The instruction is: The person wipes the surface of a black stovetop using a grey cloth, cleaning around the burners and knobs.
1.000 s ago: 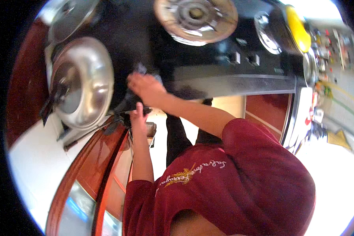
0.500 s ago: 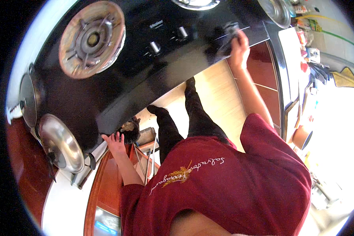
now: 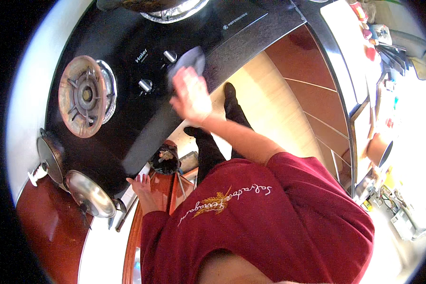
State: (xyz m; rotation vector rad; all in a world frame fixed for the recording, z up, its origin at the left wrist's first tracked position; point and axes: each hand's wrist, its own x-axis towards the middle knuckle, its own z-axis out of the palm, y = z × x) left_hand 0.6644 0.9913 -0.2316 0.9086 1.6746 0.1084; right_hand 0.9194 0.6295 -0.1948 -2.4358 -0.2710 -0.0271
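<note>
My right hand (image 3: 192, 94) reaches over the front of a black glass gas hob (image 3: 128, 113), pressing a grey cloth (image 3: 190, 62) on its surface. Motion blurs both hand and cloth, and the fingers partly cover the cloth. Close beside the cloth are two silver control knobs (image 3: 146, 85). Further left stands a burner with a round pan support (image 3: 82, 97), ringed with foil. My left hand (image 3: 143, 187) rests at the front left counter edge, its fingers spread with nothing in them.
A second foil-ringed burner (image 3: 175, 12) is at the top. Metal lids or pans (image 3: 91, 193) stand at the left. Below the counter edge are a dark bin bag (image 3: 166, 158) and an open wooden cabinet door (image 3: 132, 227). A brown pot (image 3: 380, 149) sits at the right.
My right hand has swept left with the cloth, from the hob's right end to beside the knobs. The view has shifted. My left hand stays at the counter edge.
</note>
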